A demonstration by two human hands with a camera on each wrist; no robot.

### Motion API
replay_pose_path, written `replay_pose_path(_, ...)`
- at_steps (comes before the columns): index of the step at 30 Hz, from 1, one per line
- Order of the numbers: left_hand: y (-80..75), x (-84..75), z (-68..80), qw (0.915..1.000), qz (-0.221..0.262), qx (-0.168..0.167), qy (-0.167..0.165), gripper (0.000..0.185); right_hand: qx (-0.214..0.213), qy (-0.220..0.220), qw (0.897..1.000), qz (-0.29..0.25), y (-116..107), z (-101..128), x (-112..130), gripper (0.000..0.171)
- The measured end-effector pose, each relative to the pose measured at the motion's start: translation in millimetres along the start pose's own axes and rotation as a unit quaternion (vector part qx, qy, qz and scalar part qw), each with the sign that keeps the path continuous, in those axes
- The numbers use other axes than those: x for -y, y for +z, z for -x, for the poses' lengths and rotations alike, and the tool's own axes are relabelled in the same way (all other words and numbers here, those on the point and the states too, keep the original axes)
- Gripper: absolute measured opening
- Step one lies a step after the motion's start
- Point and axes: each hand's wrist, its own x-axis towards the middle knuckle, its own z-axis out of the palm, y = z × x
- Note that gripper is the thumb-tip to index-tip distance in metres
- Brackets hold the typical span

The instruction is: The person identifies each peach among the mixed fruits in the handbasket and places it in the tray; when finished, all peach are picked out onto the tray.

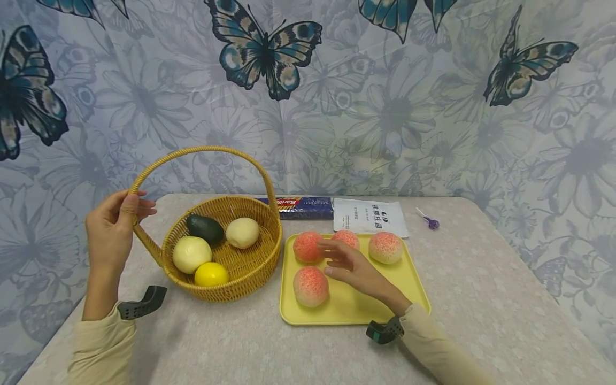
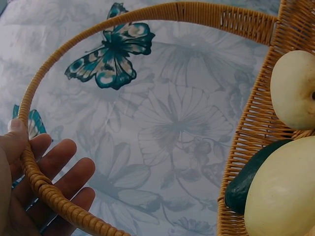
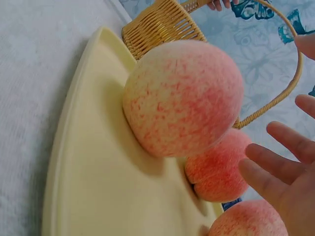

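A wicker basket stands at the left with its tall handle upright. My left hand grips the handle's left side, the thumb over it and the fingers behind. In the basket lie a dark green avocado, a yellow lemon and two round pale fruits whose kind I cannot tell. Several pink-speckled peaches sit on a yellow tray. Above the tray my right hand hovers with loosely spread fingers, near the front-left peach and the back-left peach; it holds nothing.
Behind the tray lie a blue spaghetti box and a white printed packet. A purple lollipop is at the back right. A butterfly-patterned cloth hangs behind the table.
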Motion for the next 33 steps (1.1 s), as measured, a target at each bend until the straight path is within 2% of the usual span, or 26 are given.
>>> replay_pose_path(10,-2.4,0.9,0.6,1.0,0.001,-0.002,0.001,0.029,-0.026,-0.038,0.999,0.018,9,-7,10,0.054)
replay_pose_path(16,-3.2,0.8,0.7,1.0,0.003,-0.002,0.0,0.031,-0.023,-0.033,0.999,0.018,16,-12,25,0.061)
replay_pose_path(24,-3.2,2.1,0.8,0.9999,0.005,-0.001,0.009,0.031,-0.026,-0.028,0.999,0.027,25,-22,53,0.06)
replay_pose_path(31,-1.2,2.0,0.4,0.9998,0.01,0.002,0.014,0.031,-0.024,-0.054,0.997,0.042,27,-38,27,0.062)
replay_pose_path(33,-0.7,2.2,0.3,0.9998,0.009,0.002,0.015,0.032,-0.022,-0.057,0.997,0.047,28,-42,27,0.063)
